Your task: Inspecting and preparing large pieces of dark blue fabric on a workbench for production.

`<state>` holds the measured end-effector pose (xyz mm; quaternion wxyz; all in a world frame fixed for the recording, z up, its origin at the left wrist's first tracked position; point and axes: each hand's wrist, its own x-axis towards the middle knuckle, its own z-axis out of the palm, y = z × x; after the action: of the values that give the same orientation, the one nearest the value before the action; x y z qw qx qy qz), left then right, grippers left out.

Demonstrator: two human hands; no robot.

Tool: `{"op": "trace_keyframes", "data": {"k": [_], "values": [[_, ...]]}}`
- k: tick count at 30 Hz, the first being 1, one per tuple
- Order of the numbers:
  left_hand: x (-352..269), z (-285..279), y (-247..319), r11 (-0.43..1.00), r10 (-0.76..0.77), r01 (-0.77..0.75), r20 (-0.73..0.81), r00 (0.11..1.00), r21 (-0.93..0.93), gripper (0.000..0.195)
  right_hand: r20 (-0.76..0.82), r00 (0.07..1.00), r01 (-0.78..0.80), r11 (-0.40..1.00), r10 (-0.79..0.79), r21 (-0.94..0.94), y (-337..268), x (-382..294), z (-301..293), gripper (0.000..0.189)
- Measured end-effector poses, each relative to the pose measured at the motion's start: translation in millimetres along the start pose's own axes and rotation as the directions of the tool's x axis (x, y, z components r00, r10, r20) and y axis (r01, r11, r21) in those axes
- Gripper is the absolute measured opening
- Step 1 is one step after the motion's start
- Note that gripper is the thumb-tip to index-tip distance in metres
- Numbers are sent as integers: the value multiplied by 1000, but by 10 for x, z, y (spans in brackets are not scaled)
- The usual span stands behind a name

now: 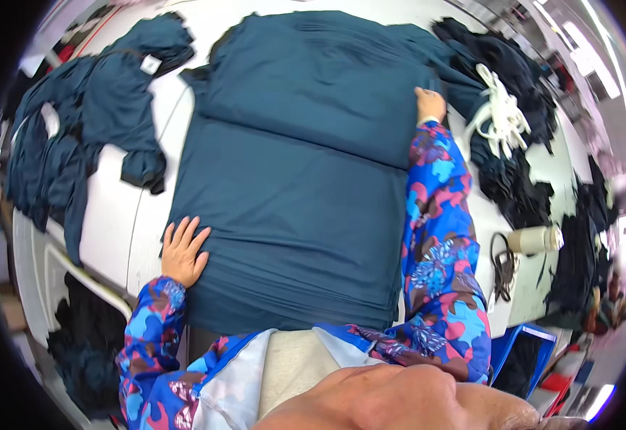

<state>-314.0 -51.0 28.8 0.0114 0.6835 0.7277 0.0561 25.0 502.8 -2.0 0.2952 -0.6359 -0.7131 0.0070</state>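
Note:
A wide stack of dark teal fabric pieces (291, 188) lies before me, its layered edges showing at the near end. Another part of the teal fabric (324, 80) is folded or laid over its far half, leaving a crease line across the middle. My left hand (184, 257) rests flat on the stack's near left edge, fingers spread. At the far right edge, my right hand (431, 103) touches the upper fabric with its fingers bent; whether it pinches a layer cannot be told.
Teal garment pieces (114, 97) lie on the white table (111, 215) at left. White cord (498, 115) sits on dark fabric at right, near a beige bottle (533, 239) and a coiled dark cable (503, 269). A blue-rimmed bin (547, 334) stands lower right; dark cloth (84, 355) hangs lower left.

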Motion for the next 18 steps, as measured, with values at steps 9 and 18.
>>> {"op": "trace_keyframes", "data": {"k": [9,18], "values": [[-187,30,41,1000,-10,11,-45,999,19,45,-76,983,180,931,-165,317,-834,-823,-950,20],[112,175,-171,953,-115,22,-293,949,-303,28,733,498,-114,804,-462,584,-16,-2966,-1853,15]]}}
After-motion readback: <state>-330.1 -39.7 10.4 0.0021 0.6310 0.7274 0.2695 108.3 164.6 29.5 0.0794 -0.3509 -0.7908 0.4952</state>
